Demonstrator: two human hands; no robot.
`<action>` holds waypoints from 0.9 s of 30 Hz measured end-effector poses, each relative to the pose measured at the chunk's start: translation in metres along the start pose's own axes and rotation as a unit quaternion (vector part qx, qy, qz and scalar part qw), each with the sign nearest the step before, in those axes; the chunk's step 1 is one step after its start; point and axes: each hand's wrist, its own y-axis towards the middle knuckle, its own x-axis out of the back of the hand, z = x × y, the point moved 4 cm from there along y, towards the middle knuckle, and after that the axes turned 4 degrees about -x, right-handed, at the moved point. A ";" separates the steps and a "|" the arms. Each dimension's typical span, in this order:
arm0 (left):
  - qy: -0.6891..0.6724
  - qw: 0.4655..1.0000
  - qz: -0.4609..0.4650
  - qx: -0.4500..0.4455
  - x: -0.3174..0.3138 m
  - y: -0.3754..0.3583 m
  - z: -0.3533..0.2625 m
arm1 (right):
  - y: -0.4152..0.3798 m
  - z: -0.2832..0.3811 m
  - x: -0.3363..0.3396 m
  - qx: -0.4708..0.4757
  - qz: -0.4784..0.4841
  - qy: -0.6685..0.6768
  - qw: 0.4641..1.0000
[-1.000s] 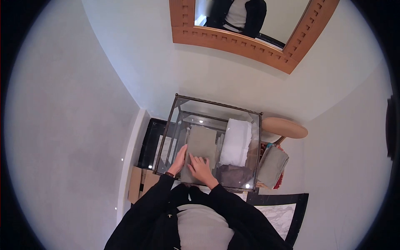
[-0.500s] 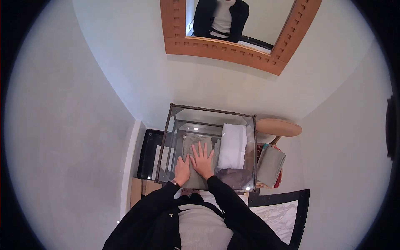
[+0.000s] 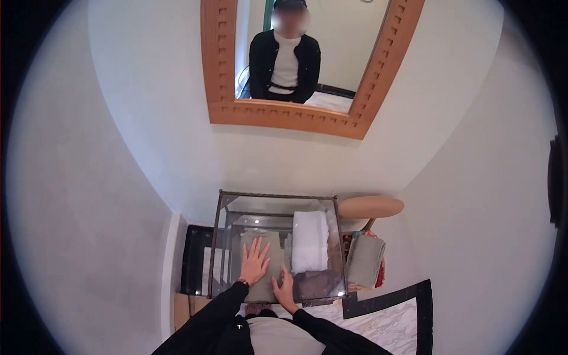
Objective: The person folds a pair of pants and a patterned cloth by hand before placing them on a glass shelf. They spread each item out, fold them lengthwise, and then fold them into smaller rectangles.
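A folded grey-green cloth (image 3: pixel 267 241) lies flat on a glass-topped table (image 3: pixel 234 205). My left hand (image 3: pixel 254 264) rests palm down on this cloth, fingers stretched out and spread. Nearer to me, my right hand (image 3: pixel 285 290) is at the cloth's right edge, thumb and fingers apart and nothing held in them. A rolled or folded white towel (image 3: pixel 310 241) lies to the right of the cloth. Just below the towel is a dark purplish-grey fabric (image 3: pixel 321 285), close to my right hand.
A wood-framed mirror (image 3: pixel 284 123) hangs on the wall above. Right of the table stand a round tan seat or top (image 3: pixel 371 207) and a stack of folded textiles (image 3: pixel 365 260). A white wall edge (image 3: pixel 170 266) runs along the left. Black-bordered marble floor (image 3: pixel 384 316) shows below.
The view has tilted upward. My left hand has moved forward and spread flat on the cloth. My right hand has drawn back toward me, from flat on the cloth to its right edge.
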 end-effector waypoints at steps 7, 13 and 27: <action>-0.097 0.994 -0.040 0.011 0.005 -0.005 0.013 | 0.036 -0.002 -0.005 -0.235 0.247 0.159 0.926; -0.147 0.988 -0.040 0.002 0.019 -0.008 0.015 | 0.028 0.001 -0.028 -0.281 0.279 0.306 0.866; -0.149 0.984 0.071 0.066 0.028 -0.066 0.023 | 0.100 0.017 0.084 -0.312 0.257 0.286 0.869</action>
